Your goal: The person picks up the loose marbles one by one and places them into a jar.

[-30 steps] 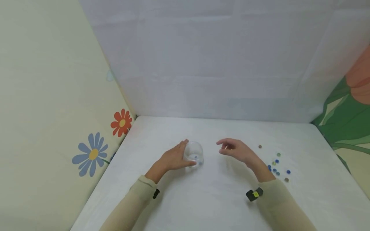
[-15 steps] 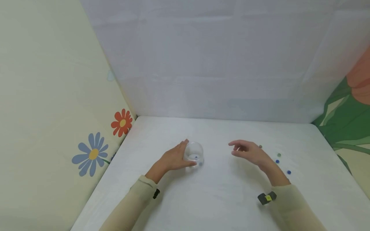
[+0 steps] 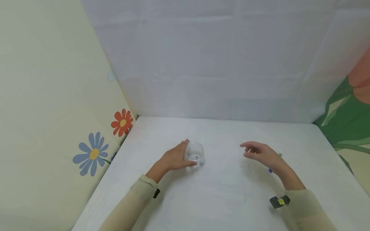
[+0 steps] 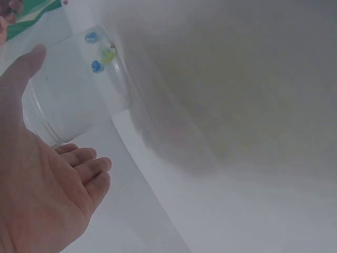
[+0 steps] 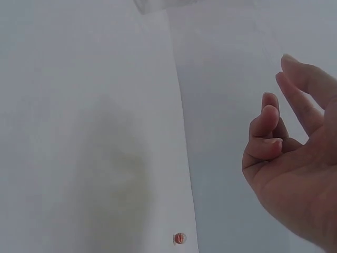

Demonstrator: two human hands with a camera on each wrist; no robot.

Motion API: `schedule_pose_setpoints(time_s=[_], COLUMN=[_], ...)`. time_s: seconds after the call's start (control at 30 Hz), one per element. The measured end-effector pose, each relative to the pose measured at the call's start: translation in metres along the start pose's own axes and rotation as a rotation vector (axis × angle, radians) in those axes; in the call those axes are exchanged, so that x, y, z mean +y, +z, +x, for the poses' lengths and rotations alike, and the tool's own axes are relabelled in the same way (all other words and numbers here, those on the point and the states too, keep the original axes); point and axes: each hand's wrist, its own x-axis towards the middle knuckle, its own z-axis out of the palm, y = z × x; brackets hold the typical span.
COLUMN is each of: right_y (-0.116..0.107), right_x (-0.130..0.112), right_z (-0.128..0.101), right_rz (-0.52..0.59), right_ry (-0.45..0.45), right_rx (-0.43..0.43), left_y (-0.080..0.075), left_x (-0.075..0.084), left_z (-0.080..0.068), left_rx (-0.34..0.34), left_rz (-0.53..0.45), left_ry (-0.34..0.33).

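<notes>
In the head view my left hand (image 3: pixel 173 158) holds a clear round glass jar (image 3: pixel 195 150) from its left side, thumb in front and fingers behind. The left wrist view shows the jar tipped sideways by the camera angle, with two blue marbles (image 4: pixel 91 37) and a yellow-green marble (image 4: pixel 107 55) at its bottom. To the right, above the tabletop, my right hand (image 3: pixel 261 154) is loosely curled with nothing in it. A green marble (image 3: pixel 280 155) and a dark blue marble (image 3: pixel 270 170) peek out beside the right forearm, which hides the others. A reddish marble (image 5: pixel 180 238) appears in the right wrist view.
A white cloth covers the table (image 3: pixel 214 199) and rises as a white backdrop (image 3: pixel 202 64) behind it. Floral panels flank both sides, with a blue flower (image 3: pixel 93 154) at left. A black wrist camera (image 3: pixel 279 201) hangs under the right sleeve.
My right hand has moved right, away from the jar and over toward the loose marbles, so its arm now covers most of them. The left hand and jar have stayed put.
</notes>
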Motion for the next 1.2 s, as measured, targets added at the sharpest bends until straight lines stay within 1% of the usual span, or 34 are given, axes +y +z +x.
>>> schedule_pose_setpoints(time_s=[0.23,0.4,0.6,0.77,0.87,1.03,1.2], right_y=[-0.011,-0.02,-0.037,-0.049,-0.056,-0.065,-0.07], right_x=[0.01,0.022,0.04,0.056,0.064,0.07,0.075], right_z=[-0.013,-0.024,-0.035,-0.04,-0.043,-0.049,-0.057], right_rz=[-0.033,-0.064,-0.086,-0.11,-0.102,-0.059,-0.078], right_ry=[0.022,0.01,-0.001,0.046,0.074,0.095,0.112], right_rx=[-0.003,0.0,0.014,0.031,0.025,0.002,-0.022], left_y=[-0.002,-0.002,-0.001,-0.003,-0.004,-0.004,-0.004], left_x=[-0.003,-0.003,-0.004,-0.003,-0.003,-0.004,-0.006], left_z=[-0.001,-0.002,0.0,0.0,0.0,-0.001,-0.001], left_rx=[-0.001,0.003,-0.002,-0.005,-0.004,-0.004,-0.009], left_rz=[-0.014,-0.012,-0.001,-0.005,-0.014,-0.022,-0.017], left_ry=[0.01,0.015,0.019,0.017,0.021,0.021,0.016])
